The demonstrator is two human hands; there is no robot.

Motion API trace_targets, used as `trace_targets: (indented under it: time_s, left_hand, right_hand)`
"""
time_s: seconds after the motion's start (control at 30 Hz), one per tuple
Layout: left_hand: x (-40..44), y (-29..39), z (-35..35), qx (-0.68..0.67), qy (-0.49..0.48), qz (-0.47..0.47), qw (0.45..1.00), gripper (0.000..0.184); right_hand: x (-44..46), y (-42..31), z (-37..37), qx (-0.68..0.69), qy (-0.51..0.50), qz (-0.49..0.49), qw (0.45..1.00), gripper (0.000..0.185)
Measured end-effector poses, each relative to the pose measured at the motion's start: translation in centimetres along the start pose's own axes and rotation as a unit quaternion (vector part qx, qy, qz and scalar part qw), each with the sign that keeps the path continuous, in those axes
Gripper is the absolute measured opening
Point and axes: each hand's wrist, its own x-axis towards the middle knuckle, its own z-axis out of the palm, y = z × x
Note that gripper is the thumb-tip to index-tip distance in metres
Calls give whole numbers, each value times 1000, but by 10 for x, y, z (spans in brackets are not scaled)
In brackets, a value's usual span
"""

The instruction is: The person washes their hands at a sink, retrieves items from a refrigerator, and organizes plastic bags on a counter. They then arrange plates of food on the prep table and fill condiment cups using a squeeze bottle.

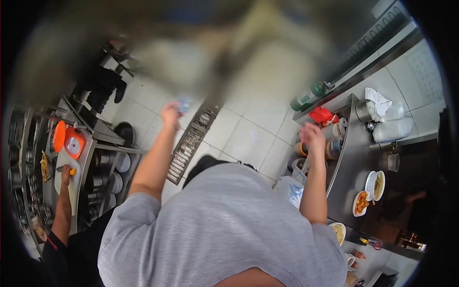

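Observation:
My left hand (170,115) is stretched out over the tiled floor. Its fingers are closed around a small clear, bluish piece of plastic (183,103), whose exact kind is too blurred to make out. On the other side, my right hand (313,138) is raised beside the steel counter (342,158). Its fingers are apart and loosely bent, with nothing seen in them. Close to it are several jars (333,146) and a red plastic item (321,115) on a lower shelf.
A co-worker's hand (66,173) works at a left bench near an orange scale (74,142). Dishes of food (361,203) and wrapped bags (393,130) stand on the right counter. A floor drain grate (193,138) crosses the tiles; a green cylinder (306,99) lies beyond. Something blurred covers the top.

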Motion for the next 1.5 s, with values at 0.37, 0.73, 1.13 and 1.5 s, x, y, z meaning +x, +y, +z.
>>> trace_targets:
  time_s: [0.37, 0.73, 1.13, 1.5]
  left_hand:
    - [236, 26, 29, -11, 70, -54, 996, 17]
    - [381, 57, 163, 80, 10, -71, 994, 14]
    - [390, 22, 156, 30, 255, -226, 940, 12]
    - [502, 88, 293, -145, 90, -208, 963, 23]
  right_hand:
    - [268, 26, 187, -219, -183, 74, 955, 26]
    - [504, -38, 402, -552, -215, -275, 757, 64]
    - [831, 90, 695, -716, -456, -224, 479, 47]
    - [687, 12, 687, -302, -585, -82, 748, 36]
